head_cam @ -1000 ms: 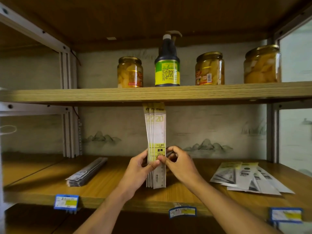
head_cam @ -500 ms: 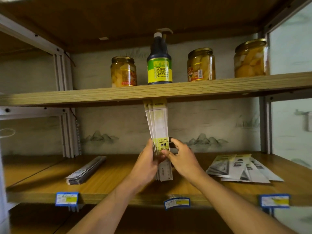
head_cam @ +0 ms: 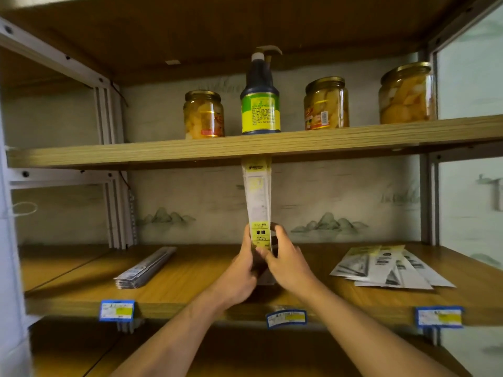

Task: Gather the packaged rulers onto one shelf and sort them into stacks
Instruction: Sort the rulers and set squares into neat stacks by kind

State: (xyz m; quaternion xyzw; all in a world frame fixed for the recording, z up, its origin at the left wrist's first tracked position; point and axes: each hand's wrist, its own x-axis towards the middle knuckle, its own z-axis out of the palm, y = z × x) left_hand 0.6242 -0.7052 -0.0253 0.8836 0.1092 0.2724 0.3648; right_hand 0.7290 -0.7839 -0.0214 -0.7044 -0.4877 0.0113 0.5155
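Pinching a bundle of packaged rulers (head_cam: 258, 202) near its lower end, the left hand (head_cam: 239, 273) and the right hand (head_cam: 290, 263) each kept a narrow grip closed on the packs, thumbs in front and fingers behind. The bundle stood upright on the middle shelf (head_cam: 206, 270), its top reaching the edge of the shelf above. Such packs looked light and stiff lengthwise, but their glossy sleeves probably slide on one another, so squeezing both long edges low down seemed wise. One flat stack (head_cam: 145, 268) lay left; a looser fanned pile (head_cam: 389, 266) lay right.
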